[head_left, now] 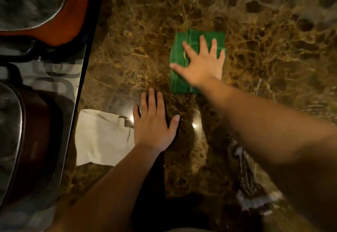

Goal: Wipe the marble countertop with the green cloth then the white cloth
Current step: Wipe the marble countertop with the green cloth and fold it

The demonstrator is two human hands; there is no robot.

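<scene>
A folded green cloth [179, 49] lies flat on the brown marble countertop [273, 49], near its middle. My right hand [202, 63] presses down on it with the fingers spread, covering its right half. My left hand [155, 122] rests flat on the bare marble closer to me, fingers together, holding nothing. Just left of that hand lies the white cloth [104, 136], folded, at the counter's left edge; the hand's outer side touches or slightly overlaps it.
The counter's dark left edge [87, 67] runs diagonally. Beyond it, lower down, stand chairs with grey cushions [31, 0] and an orange-brown seat [69, 23] on a patterned floor. Bright light reflections shine on the marble near my left hand.
</scene>
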